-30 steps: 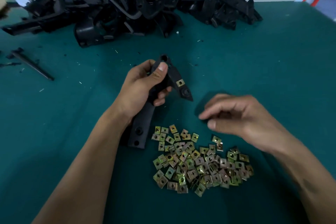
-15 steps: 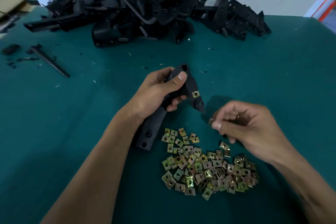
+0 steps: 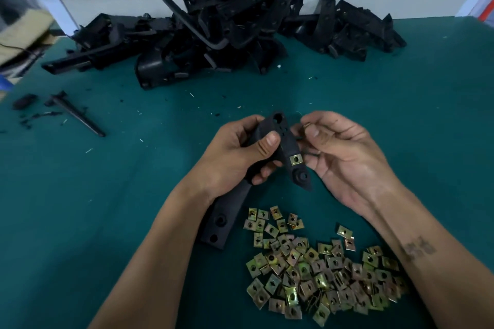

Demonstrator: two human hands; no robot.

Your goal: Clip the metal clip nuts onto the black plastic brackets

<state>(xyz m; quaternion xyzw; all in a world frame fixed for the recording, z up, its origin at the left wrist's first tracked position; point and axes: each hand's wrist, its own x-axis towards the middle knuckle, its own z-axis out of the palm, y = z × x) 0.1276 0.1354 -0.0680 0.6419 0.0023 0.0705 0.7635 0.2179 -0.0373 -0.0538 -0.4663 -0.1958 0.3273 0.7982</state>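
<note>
Left hand (image 3: 235, 157) grips the bracket (image 3: 270, 147) mid-length, held above the middle of the table (image 3: 80, 208); long axis runs from near-left up to far-right, lower end reaching toward the near edge. One nut (image 3: 296, 160) already sits on the bracket's right-hand tab. Right hand (image 3: 344, 152) curled, thumb and fingertips pinching what looks like a second nut (image 3: 307, 125) — partly hidden, not certain. It lies just right of the bracket's holed upper end, so the right hand is nearer the mounting edge. Loose nuts (image 3: 320, 272) heaped by the near edge; spare brackets (image 3: 227, 32) piled along the far edge.
</note>
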